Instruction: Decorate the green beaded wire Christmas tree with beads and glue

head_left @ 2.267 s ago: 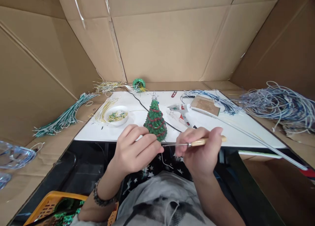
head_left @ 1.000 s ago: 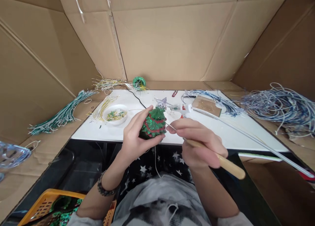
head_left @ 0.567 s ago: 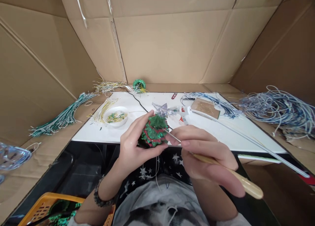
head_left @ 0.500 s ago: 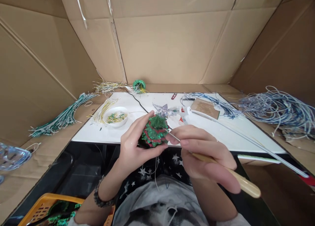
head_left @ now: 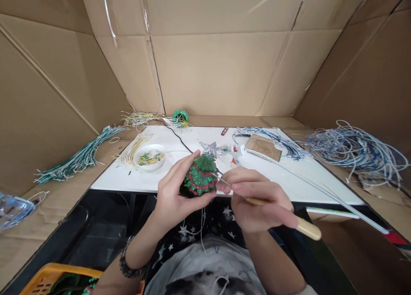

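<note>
My left hand [head_left: 175, 188] is wrapped round a small Christmas tree [head_left: 201, 177] of green tinsel with red trim, held tilted over the table's front edge. Between the fingers of my right hand [head_left: 260, 201] is an awl [head_left: 308, 227] with a pale wooden handle. Its thin metal shaft reaches the tree's right side; whether the tip has gone in cannot be made out. Just beyond the treetop is a clear plastic star [head_left: 209, 149]; whether it is joined to the tree is unclear. Thin pale wires hang below the tree.
A white bowl [head_left: 150, 158] of green and yellow clippings stands left. Green-white wires [head_left: 81, 156] lie farther left, blue-white wires [head_left: 356, 151] at the right. A green tinsel piece [head_left: 180, 118] sits at the back. An orange basket [head_left: 53, 271] is at lower left. Cardboard walls [head_left: 221, 72] enclose the table.
My right hand and the awl have shifted slightly left, with the handle's end drawn inward. The camera has tilted a little. My left hand keeps its hold on the Christmas tree.
</note>
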### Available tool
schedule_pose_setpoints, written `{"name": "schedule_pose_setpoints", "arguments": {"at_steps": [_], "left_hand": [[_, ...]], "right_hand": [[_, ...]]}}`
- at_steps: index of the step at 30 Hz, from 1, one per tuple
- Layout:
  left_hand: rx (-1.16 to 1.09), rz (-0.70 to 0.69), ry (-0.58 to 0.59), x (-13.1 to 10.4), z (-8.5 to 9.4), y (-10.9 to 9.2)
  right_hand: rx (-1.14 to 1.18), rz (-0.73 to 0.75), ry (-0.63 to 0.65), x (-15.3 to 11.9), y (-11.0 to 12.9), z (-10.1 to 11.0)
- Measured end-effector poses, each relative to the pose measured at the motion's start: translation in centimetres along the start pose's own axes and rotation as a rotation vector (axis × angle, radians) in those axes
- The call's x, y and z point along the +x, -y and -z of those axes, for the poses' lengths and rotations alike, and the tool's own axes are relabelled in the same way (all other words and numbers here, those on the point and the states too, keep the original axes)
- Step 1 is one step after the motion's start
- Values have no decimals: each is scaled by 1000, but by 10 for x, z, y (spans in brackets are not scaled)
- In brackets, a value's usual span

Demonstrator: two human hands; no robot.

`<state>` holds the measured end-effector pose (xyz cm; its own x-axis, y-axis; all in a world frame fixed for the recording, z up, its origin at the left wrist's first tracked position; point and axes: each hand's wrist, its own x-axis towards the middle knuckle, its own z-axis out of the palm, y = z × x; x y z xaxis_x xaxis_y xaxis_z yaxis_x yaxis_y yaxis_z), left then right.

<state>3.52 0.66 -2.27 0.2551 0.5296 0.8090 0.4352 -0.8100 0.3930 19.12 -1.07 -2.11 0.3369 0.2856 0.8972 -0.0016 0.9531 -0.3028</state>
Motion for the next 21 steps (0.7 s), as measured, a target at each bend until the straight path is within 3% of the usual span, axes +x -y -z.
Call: {"name": "schedule_pose_setpoints", "arguments": {"at_steps": [7,13,21], "left_hand": [[8,-76,-32,-1,0,1],[12,-102,-30,0,-1,1],[8,-90,-24,-1,-2,1]], "right_hand": [[2,41,-76,3,-3,-7],[-24,87,-3,-1,-5,-3],[38,236,-60,5,-10,-9]]}}
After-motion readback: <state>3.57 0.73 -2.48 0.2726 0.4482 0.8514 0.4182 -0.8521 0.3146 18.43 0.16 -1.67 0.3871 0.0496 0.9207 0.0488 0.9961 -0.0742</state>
